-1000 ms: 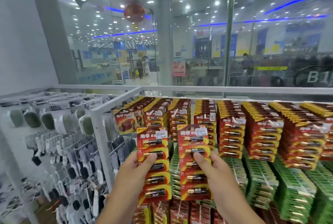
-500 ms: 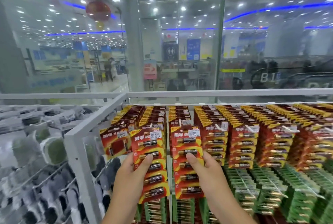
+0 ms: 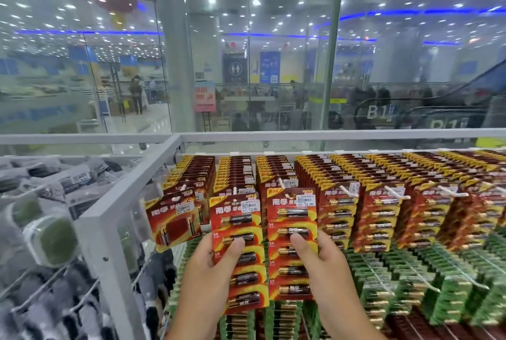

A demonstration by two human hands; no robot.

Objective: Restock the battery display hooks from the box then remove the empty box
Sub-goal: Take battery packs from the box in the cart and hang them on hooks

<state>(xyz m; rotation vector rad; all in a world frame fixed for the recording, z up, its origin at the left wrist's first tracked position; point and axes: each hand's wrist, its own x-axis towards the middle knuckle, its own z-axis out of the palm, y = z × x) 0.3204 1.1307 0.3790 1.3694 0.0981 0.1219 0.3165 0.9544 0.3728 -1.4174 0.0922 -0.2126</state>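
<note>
My left hand [image 3: 212, 265] grips a red-and-yellow battery card [image 3: 237, 233], thumb pressed on its front. A second battery card [image 3: 292, 219] of the same kind is held by my right hand [image 3: 320, 260], thumb on its middle. Both cards stand upright, side by side, in front of the top row of display hooks [image 3: 347, 192], which carry dense stacks of red battery packs [image 3: 383, 203]. Each held card's top edge reaches the front of a hook's stack. Below hang rows of green battery packs [image 3: 410, 285]. No box is in view.
A white metal rack frame [image 3: 128, 197] divides the battery wall from a left panel of hooks with dark and green items [image 3: 52, 238]. A smaller red battery pack [image 3: 175, 222] hangs at the frame's corner. Behind the rack, glass walls [image 3: 246, 66] show a store hall.
My view has come closer to the rack and tilted up slightly. Both hands have carried their cards nearer to the top hooks; the grip on each card is the same.
</note>
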